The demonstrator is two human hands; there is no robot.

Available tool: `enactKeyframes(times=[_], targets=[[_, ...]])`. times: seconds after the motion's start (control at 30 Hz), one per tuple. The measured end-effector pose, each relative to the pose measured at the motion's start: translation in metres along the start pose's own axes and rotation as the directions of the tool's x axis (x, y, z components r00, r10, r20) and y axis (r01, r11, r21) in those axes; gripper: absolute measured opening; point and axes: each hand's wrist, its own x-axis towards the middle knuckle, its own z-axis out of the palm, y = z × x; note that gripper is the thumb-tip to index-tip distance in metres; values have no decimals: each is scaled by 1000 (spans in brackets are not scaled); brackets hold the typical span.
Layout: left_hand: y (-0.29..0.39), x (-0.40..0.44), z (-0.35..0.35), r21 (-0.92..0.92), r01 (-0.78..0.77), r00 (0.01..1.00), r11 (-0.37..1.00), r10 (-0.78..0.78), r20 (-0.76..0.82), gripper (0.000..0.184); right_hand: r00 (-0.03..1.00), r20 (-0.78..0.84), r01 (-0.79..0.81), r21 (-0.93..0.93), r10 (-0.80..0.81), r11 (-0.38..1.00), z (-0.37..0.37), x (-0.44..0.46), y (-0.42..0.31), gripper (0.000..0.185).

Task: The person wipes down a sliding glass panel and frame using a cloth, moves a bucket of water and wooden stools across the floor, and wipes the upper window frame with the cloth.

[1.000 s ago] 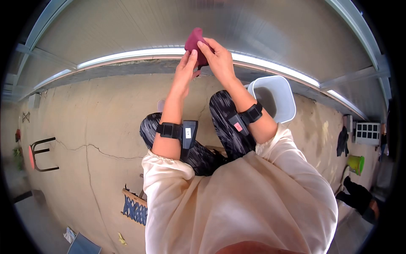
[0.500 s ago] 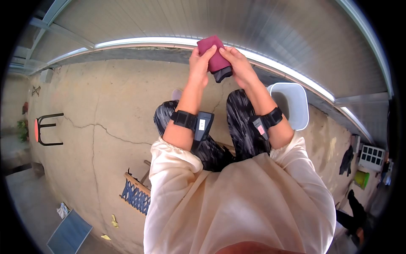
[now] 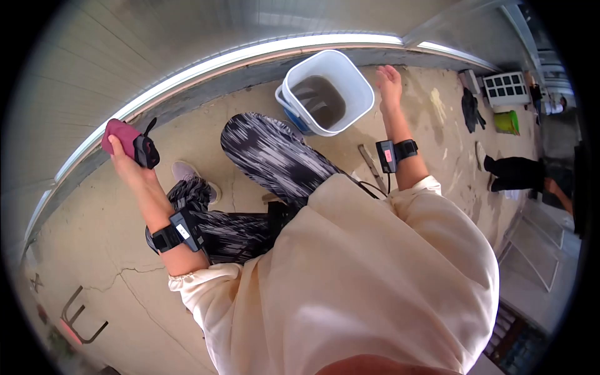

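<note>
At the left, my left hand (image 3: 124,164) grips a folded maroon cloth (image 3: 121,137) with a black part hanging at its right side. My right hand (image 3: 389,84) is raised over the floor, just right of a white bucket (image 3: 359,87), and touches nothing that I can see. Its fingers look loosely curled and close together; whether anything is in them is hidden. Dark greyish water (image 3: 322,103) lies in the bucket. A black device is strapped to each of my forearms.
A panelled wall with a low ledge runs along the top. At the right are a dark cloth (image 3: 470,110), a green bucket (image 3: 507,122), a white crate (image 3: 507,89) and another person's dark-clothed legs (image 3: 515,173). A black-legged stool (image 3: 74,322) lies lower left.
My hands have parted: the left moved left and down with the maroon cloth, the right let go and moved right past the bucket. The view has swung to the right.
</note>
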Motion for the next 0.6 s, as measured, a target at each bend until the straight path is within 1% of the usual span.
enactKeyframes(times=[0.03, 0.1, 0.13, 0.17, 0.2, 0.23, 0.27, 0.3, 0.33, 0.37, 0.43, 0.47, 0.53, 0.57, 0.6], targets=[[-3, 4, -8, -10, 14, 999, 1000, -13, 51, 45, 999, -34, 2, -15, -2, 1000, -28, 4, 17, 45], [-4, 10, -16, 33, 85, 994, 996, -88, 69, 47, 971, -121, -220, -113, 207, 969, -75, 1, 48, 56], [-3, 9, -14, 43, 97, 993, 994, -100, 66, 48, 969, -138, -222, -115, 206, 968, -84, -6, 51, 56], [-2, 8, -12, 49, 107, 991, 993, -111, 73, 48, 936, -115, -342, -82, 332, 936, -89, -23, 55, 60], [-2, 8, -11, 76, 100, 994, 992, -102, 26, 49, 887, -85, -458, -51, 453, 887, -89, -39, 60, 64], [-1, 8, -11, 103, 90, 996, 991, -89, -21, 50, 837, 25, -545, -42, 546, 837, -88, -49, 68, 73], [-2, 14, -15, 103, 88, 996, 991, -87, -16, 52, 770, 136, -624, -42, 624, 780, -82, -58, 72, 83], [-5, 19, -17, 106, 90, 996, 990, -89, -11, 52, 728, 242, -663, 11, 642, 748, -77, -68, 76, 90], [-6, 20, -19, 106, 58, 998, 993, -58, -6, 51, 679, 348, -704, 57, 647, 708, -69, -77, 79, 97], [-7, 21, -20, 107, 29, 1000, 994, -29, -2, 51, 676, 343, -708, 58, 652, 703, -61, -79, 89, 97], [-5, 20, -22, 114, 63, 998, 992, -65, 19, 50, 622, 277, -775, 351, 733, 525, -46, -75, 112, 103], [-5, 19, -21, 104, 61, 998, 993, -62, 10, 50, 618, 275, -778, 351, 737, 522, -40, -72, 122, 103], [-4, 16, -15, 95, 57, 998, 994, -57, -4, 50, 509, 172, -814, 417, 843, 406, -28, -67, 135, 102], [-1, 12, -13, 108, 63, 998, 992, -62, -9, 49, 501, 179, -821, 409, 846, 400, -26, -65, 137, 102], [1, 11, -13, 120, 65, 998, 991, -64, -18, 48, 506, 241, -831, 393, 829, 393, -24, -61, 138, 101]])
